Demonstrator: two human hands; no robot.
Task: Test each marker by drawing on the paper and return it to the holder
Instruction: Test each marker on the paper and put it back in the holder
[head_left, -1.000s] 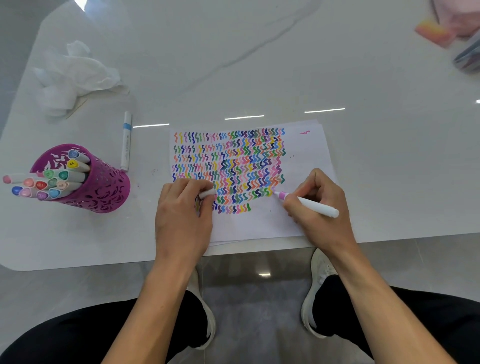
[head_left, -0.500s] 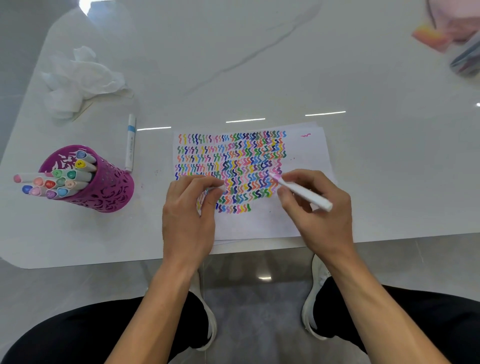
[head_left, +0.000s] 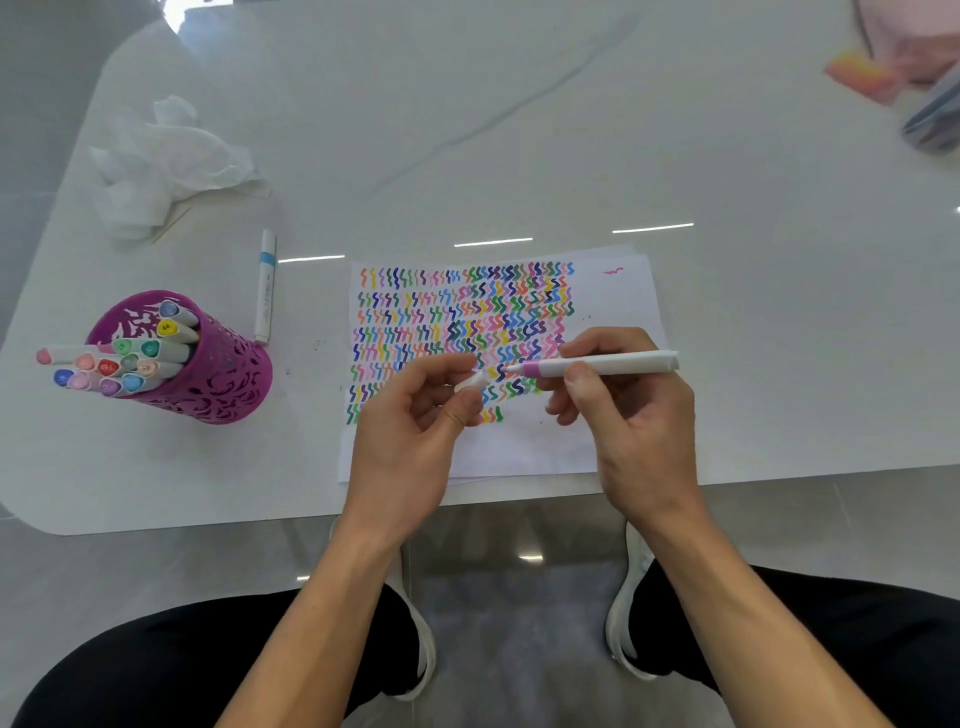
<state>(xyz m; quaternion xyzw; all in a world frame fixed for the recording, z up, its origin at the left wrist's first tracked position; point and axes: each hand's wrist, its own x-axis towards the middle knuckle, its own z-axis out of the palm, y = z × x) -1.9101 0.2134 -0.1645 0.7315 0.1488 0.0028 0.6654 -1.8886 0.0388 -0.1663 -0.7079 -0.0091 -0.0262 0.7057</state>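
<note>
My right hand (head_left: 628, 415) grips a white marker (head_left: 608, 363) with a pink band, held level above the paper (head_left: 519, 447), its tip pointing left. My left hand (head_left: 410, 431) pinches the marker's white cap (head_left: 471, 383) a short gap from the tip. The paper is covered with rows of coloured squiggles. A purple cut-out holder (head_left: 218, 379) lies tilted at the left with several capped markers (head_left: 114, 364) sticking out toward the left.
One white marker with a blue band (head_left: 265, 288) lies loose on the table between holder and paper. Crumpled white tissue (head_left: 161, 161) sits at the back left. Pink and grey items (head_left: 909, 73) lie at the far right corner. The table edge runs just under my wrists.
My right hand lifted the marker off the paper and turned it level. My left hand rose from the paper, bringing the cap toward the tip.
</note>
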